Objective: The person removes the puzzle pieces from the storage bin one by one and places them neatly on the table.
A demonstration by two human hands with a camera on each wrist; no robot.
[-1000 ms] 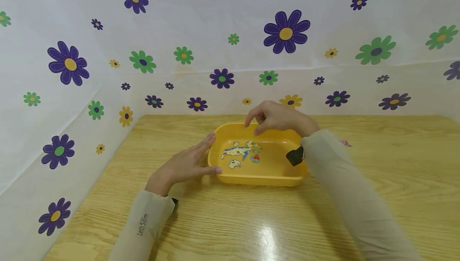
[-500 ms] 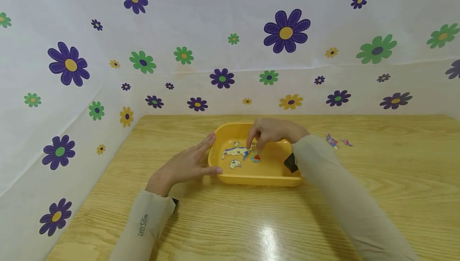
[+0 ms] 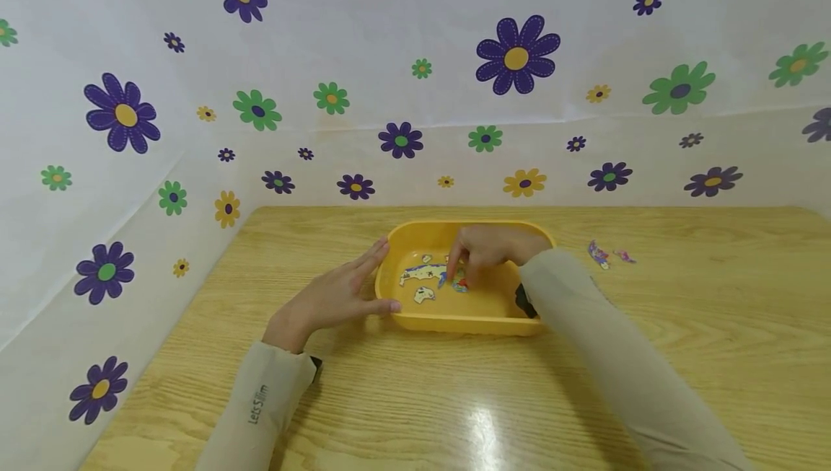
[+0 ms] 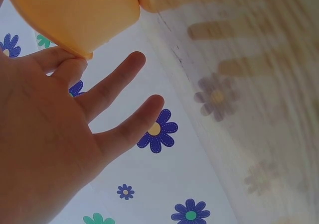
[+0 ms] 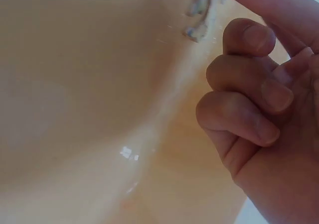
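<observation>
In the head view a yellow plastic tub [image 3: 467, 325] stands on the table. Flat, irregular printed pieces lie in its left half: a long cream-and-blue piece [image 3: 418, 275], a small cream piece [image 3: 425, 295] and a red-and-blue piece [image 3: 460, 285] among them. My left hand [image 3: 331, 305] spans the tub's left end, thumb at the front rim and fingers at the back rim, largely straight. My right hand [image 3: 487, 246] reaches inside, index finger pointing down at the pieces, thumb a little apart. In the right wrist view its other fingers [image 5: 239, 79] are curled.
Right of the tub, two more colourful pieces lie on the wooden table [image 3: 682, 327]: a larger purple one [image 3: 599, 254] and a smaller pink one [image 3: 625, 257]. A white sheet with printed flowers [image 3: 516, 58] rises behind and at the left.
From above the tub's back rim, my right hand has moved down among the pieces. The purple piece on the table has come out from behind the sleeve. My left hand stays put.
</observation>
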